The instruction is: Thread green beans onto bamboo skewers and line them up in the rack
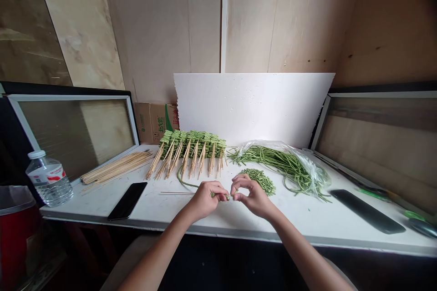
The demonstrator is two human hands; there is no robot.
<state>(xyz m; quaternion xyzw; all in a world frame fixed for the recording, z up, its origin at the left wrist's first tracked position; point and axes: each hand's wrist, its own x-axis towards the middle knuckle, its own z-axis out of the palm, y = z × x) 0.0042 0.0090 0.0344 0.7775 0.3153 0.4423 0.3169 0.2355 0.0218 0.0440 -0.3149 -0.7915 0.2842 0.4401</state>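
My left hand [210, 198] is closed around a long green bean [186, 183], whose tail curves out behind the hand over the table. A thin wooden skewer [175, 193] runs up to the left hand; whether the hand grips it I cannot tell. Close beside it, my right hand [251, 193] pinches the bean's green tip between thumb and finger. Cut bean pieces [259, 180] lie heaped just behind the right hand. Further back, bean-loaded skewers [193, 143] are stacked with their bare sticks pointing toward me.
Loose skewers [116, 167] lie at left, near a black phone [127, 201] and a water bottle [51, 179]. Long beans [273, 158] spill from a clear plastic bag [316, 173] at right. A dark flat object [367, 210] lies near the table's right front. A white board [252, 109] stands behind.
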